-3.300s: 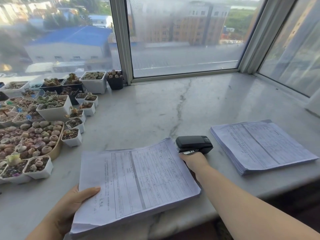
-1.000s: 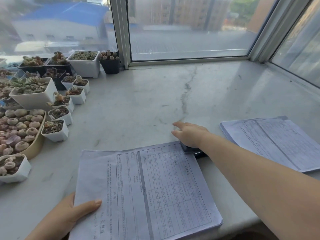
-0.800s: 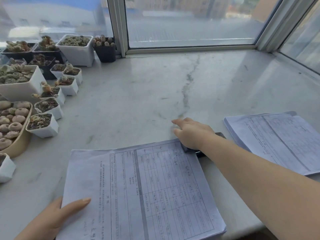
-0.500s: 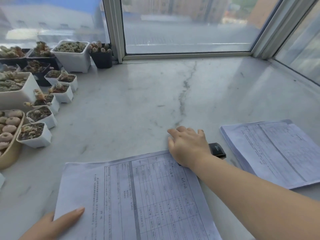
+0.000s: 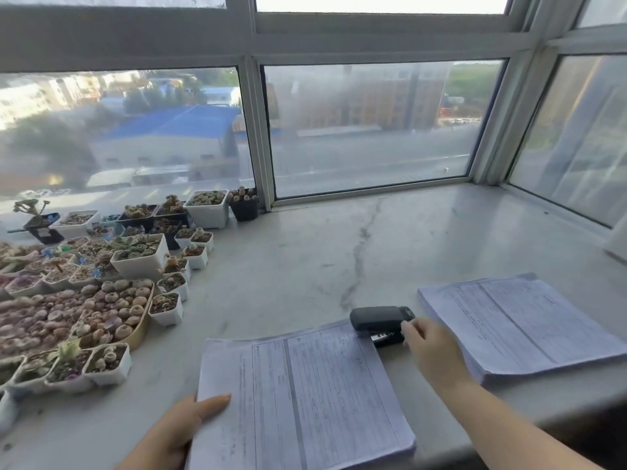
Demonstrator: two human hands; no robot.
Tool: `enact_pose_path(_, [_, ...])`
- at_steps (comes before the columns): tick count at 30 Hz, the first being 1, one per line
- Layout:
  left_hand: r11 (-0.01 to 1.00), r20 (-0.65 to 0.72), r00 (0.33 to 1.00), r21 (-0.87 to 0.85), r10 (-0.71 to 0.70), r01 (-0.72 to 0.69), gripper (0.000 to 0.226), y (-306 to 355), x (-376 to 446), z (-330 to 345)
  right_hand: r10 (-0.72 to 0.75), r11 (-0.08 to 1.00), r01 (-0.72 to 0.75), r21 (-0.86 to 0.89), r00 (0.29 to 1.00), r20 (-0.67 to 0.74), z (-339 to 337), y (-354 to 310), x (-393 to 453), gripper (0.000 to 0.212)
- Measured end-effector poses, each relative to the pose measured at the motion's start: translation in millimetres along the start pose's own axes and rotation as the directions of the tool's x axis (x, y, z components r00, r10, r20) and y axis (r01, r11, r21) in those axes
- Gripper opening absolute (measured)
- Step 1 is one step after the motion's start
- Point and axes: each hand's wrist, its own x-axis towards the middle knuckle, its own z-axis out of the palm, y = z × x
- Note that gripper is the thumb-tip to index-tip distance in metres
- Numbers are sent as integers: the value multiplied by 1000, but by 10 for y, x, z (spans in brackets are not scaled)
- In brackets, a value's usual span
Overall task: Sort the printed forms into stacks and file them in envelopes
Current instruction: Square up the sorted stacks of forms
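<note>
Pinching the stapler (image 5: pixel 380 322) at two o'clock, my right hand (image 5: pixel 429 351) binds the stack (image 5: pixel 302 395); left hand (image 5: pixel 176 432) grips its edge, steadying.

The print on both stacks of forms (image 5: pixel 305 395) is too blurred to read; the left hand (image 5: pixel 176 432) is cut off by the bottom edge, its fingers hidden beneath the near stack
</note>
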Motion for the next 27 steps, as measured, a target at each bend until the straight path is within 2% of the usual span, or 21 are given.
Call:
enact_pose_path(2, [999, -25, 999, -16, 27, -28, 20, -6, -2, -36, 181, 983, -172, -57, 953, 244, 81, 186, -171, 19])
enact_pose_path(4, [999, -72, 996, 5, 43, -43, 21, -28, 11, -107, 250, 968, -245, -60, 897, 365, 217, 227, -297, 12])
enact_pose_path(10, [994, -201, 977, 91, 76, -59, 14, -64, 1, -438, 148, 989, -144, -41, 906, 397, 573, 116, -456, 13])
enact_pose_path(12, [987, -234, 966, 144, 110, -77, 16, -57, -17, -502, 124, 992, -128, -19, 893, 433, 613, 104, -473, 21])
enact_pose_path(15, [928, -296, 928, 355, 225, -112, 38, -21, -53, -494, 96, 989, -137, 57, 884, 458, 615, 137, -497, 29])
enact_pose_path(16, [863, -333, 891, 492, 308, -115, 46, -6, -82, -460, 75, 991, -116, 66, 894, 442, 607, 158, -513, 28])
enact_pose_path(18, [645, -330, 781, 755, 530, -118, 52, 8, -148, -300, -2, 1000, -5, 16, 925, 381, 548, 189, -558, 17])
enact_pose_path(20, [447, -177, 722, 872, 669, -200, 56, -35, -236, 21, -96, 988, 133, -81, 930, 354, 430, 226, -604, 6])
enact_pose_path(23, [246, 113, 691, 884, 714, -398, 43, -154, -307, 609, -187, 955, 264, -137, 892, 412, 232, 282, -619, 10])
enact_pose_path(25, [176, 230, 708, 875, 668, -451, 34, -180, -294, 945, -217, 958, 275, -78, 878, 426, 90, 306, -591, 11])
enact_pose_path(27, [121, 283, 725, 885, 628, -450, 26, -137, -239, 1185, -253, 959, 284, -13, 876, 411, -84, 306, -537, 9])
